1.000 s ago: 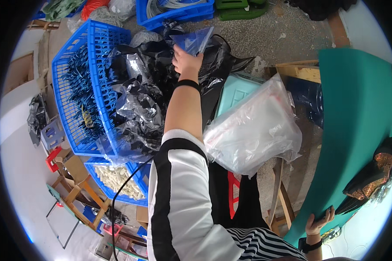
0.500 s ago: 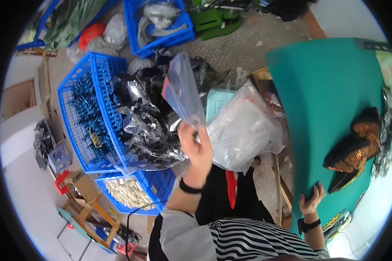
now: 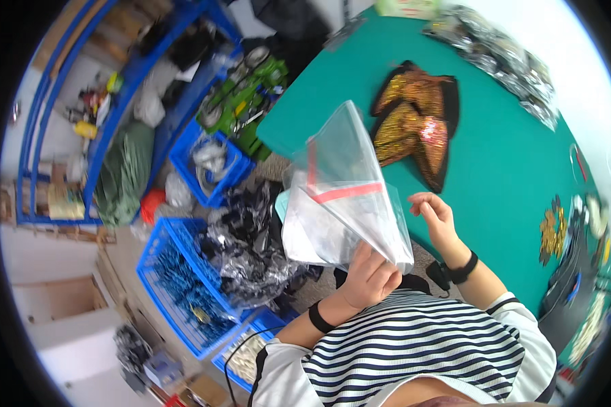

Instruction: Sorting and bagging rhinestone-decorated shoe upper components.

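My left hand (image 3: 370, 277) pinches the lower edge of a clear plastic bag (image 3: 349, 163) with a red strip, held up in front of my chest. Behind and below it lie more clear bags (image 3: 305, 234) in a whitish stack. Just right of the held bag is my right hand (image 3: 438, 220), raised over the near edge of the green table (image 3: 502, 176). Its fingers are loosely bent and apart, and nothing shows in them. Farther back on the table sits a gold-and-black sequined piece (image 3: 414, 122) with pointed, bow-like ends.
Silvery plastic packages (image 3: 499, 61) lie along the table's far right edge, and gold pieces (image 3: 553, 227) farther right. At left stand a blue crate (image 3: 173, 234) of teal items, black plastic wrapping (image 3: 251, 241), a blue bin (image 3: 183, 152) and blue shelving (image 3: 108, 129).
My view has swung right toward the table. My left hand has brought the clear bag across in front of me. My right hand has lifted off the tabletop and come near the bag.
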### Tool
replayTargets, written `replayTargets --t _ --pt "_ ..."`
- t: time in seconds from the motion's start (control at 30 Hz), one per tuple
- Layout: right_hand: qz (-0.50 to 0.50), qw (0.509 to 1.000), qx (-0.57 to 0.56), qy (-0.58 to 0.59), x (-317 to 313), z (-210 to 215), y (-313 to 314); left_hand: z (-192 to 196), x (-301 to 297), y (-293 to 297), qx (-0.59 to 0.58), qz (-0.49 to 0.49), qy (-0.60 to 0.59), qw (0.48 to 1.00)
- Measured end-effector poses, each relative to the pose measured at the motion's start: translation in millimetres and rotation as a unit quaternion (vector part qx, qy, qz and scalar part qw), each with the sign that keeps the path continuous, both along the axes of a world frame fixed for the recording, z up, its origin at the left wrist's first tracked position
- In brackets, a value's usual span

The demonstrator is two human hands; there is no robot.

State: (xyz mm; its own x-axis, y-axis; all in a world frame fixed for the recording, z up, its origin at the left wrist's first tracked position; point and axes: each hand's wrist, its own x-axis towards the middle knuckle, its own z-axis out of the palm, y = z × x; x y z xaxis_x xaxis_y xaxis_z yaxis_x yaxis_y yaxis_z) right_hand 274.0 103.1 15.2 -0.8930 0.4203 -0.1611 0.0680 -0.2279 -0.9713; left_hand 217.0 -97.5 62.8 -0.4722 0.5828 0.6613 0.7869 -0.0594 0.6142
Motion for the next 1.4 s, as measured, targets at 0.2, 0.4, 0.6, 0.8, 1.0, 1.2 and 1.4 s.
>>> replayTargets --t 0.2,0.4,0.6,0.8,1.0,1.2,1.4 --pt "0.064 0.997 0.002 0.032 106.6 100.1 31.2 19.9 72.0 99.4 -0.052 -0.064 0.051 0.995" --pt "-0.075 0.995 0.06 -0.005 179.1 75.3 90.6 11.5 136.9 165.5 -0.094 -0.112 0.002 0.989" --pt "-0.103 0.99 -0.038 0.084 234.5 76.2 135.0 31.1 167.1 209.8 -0.089 -0.245 -0.231 0.937" --pt "-0.199 0.977 -0.02 0.068 269.5 70.8 183.3 51.0 157.8 240.9 -0.067 -0.24 -0.48 0.841" --pt "-0.276 0.948 -0.138 0.074 299.2 50.6 221.0 40.0 104.2 201.6 -0.052 -0.143 -0.494 0.856" --pt "-0.232 0.958 -0.164 0.034 326.7 -6.3 262.8 -32.0 73.0 73.9 -0.121 0.049 -0.493 0.86" --pt "-0.149 0.978 -0.123 -0.076 299.1 -10.1 282.5 -148.4 115.0 -95.8 -0.502 0.398 -0.368 0.674"
